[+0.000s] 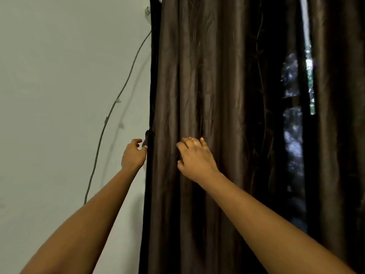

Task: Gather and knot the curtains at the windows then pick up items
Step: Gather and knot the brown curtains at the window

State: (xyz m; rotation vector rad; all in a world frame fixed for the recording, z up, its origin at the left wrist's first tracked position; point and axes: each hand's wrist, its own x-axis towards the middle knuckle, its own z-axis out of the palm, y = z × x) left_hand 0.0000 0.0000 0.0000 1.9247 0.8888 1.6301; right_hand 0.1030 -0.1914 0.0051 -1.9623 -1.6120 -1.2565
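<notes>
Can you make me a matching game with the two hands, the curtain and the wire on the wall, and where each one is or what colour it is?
Things:
1 left hand
2 right hand
3 wire
4 curtain

Matches:
A dark brown
B clipped along the pale wall
C at the curtain's left edge
D on the curtain's front folds

Pairs: 1-C, 2-D, 3-B, 4-A

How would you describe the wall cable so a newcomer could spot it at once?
Start at the dark brown curtain on the right; left of it is a pale wall. On that wall a thin grey cable curves downward from near the curtain's top, held by small white clips, the only line there.
</notes>
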